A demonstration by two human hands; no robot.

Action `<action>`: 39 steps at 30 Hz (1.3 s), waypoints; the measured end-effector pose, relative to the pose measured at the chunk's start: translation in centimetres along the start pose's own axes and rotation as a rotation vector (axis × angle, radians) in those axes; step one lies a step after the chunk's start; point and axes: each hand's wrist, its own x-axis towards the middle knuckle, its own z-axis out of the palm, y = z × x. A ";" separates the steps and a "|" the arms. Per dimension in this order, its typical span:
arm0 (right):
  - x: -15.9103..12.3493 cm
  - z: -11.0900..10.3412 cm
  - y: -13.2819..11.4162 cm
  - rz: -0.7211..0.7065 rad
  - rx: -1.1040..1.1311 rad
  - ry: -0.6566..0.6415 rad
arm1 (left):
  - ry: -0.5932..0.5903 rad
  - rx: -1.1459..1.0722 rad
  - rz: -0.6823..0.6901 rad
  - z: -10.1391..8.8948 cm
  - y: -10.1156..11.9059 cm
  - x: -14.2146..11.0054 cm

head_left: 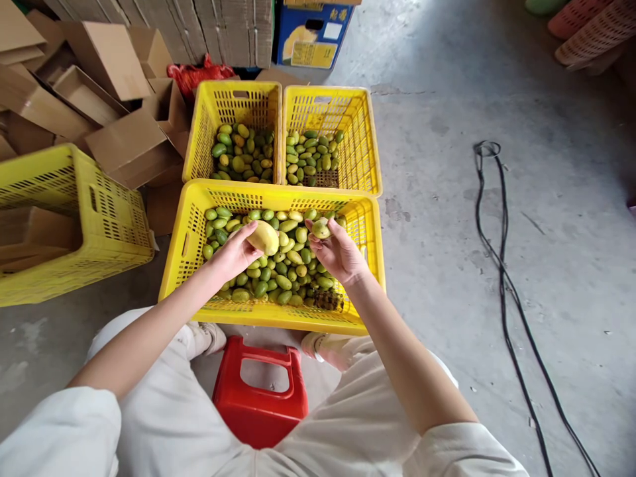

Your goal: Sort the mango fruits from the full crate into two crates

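Note:
My left hand (236, 254) holds a large pale-yellow mango (265, 238) above the front yellow crate (271, 322). To its right, my right hand (340, 254) grips a smaller green-yellow mango (321, 228) between thumb and fingers. Below both hands, the front crate contains many small green and yellow mangoes (284, 282). Behind it, side by side, stand a back left yellow crate (191, 142) with green and orange-yellow mangoes (238, 163) and a back right yellow crate (373, 142) with mostly green mangoes (312, 151).
A red plastic stool (258, 414) stands between my legs. Cardboard boxes (124, 142) are heaped at the left, beside a tilted yellow crate (106, 225) with cardboard in it. A blue fruit box (315, 36) sits behind. Black cable (503, 285) runs along the concrete floor at right.

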 end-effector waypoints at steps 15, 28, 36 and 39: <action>-0.5 0.7 -0.2 0.094 0.043 -0.060 | -0.072 -0.085 -0.144 0.8 0.9 -0.9; 0.2 0.0 0.4 -0.010 -0.020 -0.052 | -0.153 0.021 0.076 -0.6 0.0 0.3; 0.8 -0.6 0.5 -0.037 0.022 -0.008 | -0.180 0.023 0.210 -1.3 -0.5 0.4; 0.8 -0.8 0.4 0.034 0.106 0.002 | -0.185 0.004 0.195 -1.2 -0.2 0.3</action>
